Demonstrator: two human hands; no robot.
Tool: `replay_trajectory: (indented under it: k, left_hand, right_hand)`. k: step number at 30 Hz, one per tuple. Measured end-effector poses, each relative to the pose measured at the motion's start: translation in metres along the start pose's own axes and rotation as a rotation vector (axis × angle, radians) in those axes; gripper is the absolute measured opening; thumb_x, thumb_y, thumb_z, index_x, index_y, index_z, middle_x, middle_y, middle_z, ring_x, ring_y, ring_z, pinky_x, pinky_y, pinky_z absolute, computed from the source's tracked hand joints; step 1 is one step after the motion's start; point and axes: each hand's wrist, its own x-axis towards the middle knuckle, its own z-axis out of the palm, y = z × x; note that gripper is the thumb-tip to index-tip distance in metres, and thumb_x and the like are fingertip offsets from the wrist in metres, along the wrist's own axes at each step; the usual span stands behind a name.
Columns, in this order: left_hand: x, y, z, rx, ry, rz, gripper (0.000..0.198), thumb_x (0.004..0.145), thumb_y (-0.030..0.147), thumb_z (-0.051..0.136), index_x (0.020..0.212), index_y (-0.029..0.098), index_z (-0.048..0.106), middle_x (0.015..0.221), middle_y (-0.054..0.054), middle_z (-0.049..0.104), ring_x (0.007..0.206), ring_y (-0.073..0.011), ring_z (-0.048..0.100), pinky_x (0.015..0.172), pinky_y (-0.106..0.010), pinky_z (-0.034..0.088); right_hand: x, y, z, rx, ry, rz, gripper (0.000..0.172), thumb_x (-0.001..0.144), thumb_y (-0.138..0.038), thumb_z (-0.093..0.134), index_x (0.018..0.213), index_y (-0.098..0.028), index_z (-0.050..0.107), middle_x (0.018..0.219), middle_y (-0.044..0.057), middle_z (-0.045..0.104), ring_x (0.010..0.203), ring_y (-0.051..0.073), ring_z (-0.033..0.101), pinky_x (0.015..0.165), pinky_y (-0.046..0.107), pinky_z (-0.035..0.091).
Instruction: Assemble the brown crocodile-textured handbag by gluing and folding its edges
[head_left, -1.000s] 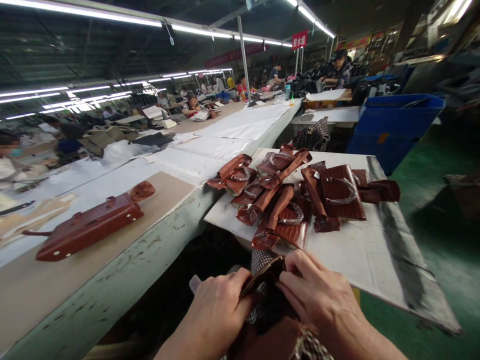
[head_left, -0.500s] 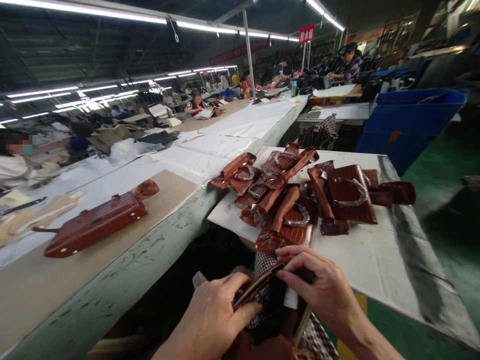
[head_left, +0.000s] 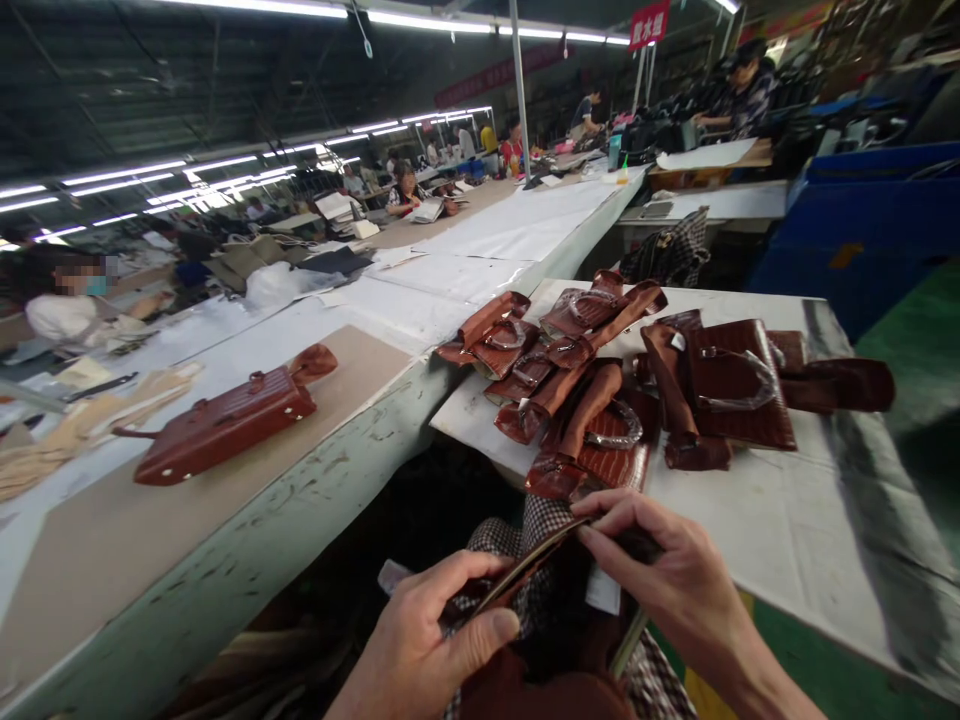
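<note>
Brown, leather-like material forms the open bag at the lower middle of the view, above the person's lap and near the bench edges. The left hand grips its rim, thumb on the near side and fingers on the far side. The right hand pinches the same rim farther along, between thumb and fingertips. A white label shows near the right hand, and brown-and-white checked cloth lies beyond the rim.

Just ahead, the white side bench carries a cluster of brown bags, some overlapping, their curved handles wrapped in clear film. Left of it, the long bench bears a single brown bag lying on its side, well apart from both hands. A blue bin stands beyond the side bench. At far left, a co-worker in a light top sits across the long bench.
</note>
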Motion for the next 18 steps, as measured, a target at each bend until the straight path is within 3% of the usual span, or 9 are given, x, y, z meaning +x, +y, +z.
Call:
replay_trajectory:
  k: [4,11,18]
  left_hand:
    - [-0.003,0.008,0.004,-0.052,0.034,-0.083,0.030,0.086,0.043,0.060,0.104,0.021,0.072,0.096,-0.001,0.075,0.088,-0.0204,0.067,0.080,-0.023,0.048]
    - [-0.002,0.009,0.007,-0.169,0.049,-0.138,0.027,0.083,0.040,0.059,0.090,0.018,0.072,0.086,-0.004,0.073,0.079,-0.0211,0.064,0.071,-0.026,0.048]
    - [0.002,-0.001,0.012,0.082,0.107,-0.056,0.027,0.088,0.037,0.051,0.080,0.018,0.068,0.067,0.001,0.066,0.059,-0.0144,0.058,0.054,-0.021,0.044]
  right_hand:
    - [-0.001,-0.003,0.002,0.030,0.021,0.058,0.017,0.085,-0.029,0.065,0.070,-0.021,0.061,0.096,0.000,0.072,0.088,0.015,0.067,0.080,0.024,0.048]
    - [-0.003,-0.002,0.006,0.044,0.024,0.034,0.018,0.085,-0.030,0.065,0.070,-0.021,0.062,0.097,0.002,0.071,0.091,0.018,0.067,0.082,0.028,0.048]
    - [0.002,0.002,-0.001,0.042,-0.056,0.004,0.017,0.087,-0.030,0.065,0.073,-0.021,0.063,0.097,0.003,0.072,0.093,0.019,0.067,0.082,0.029,0.050]
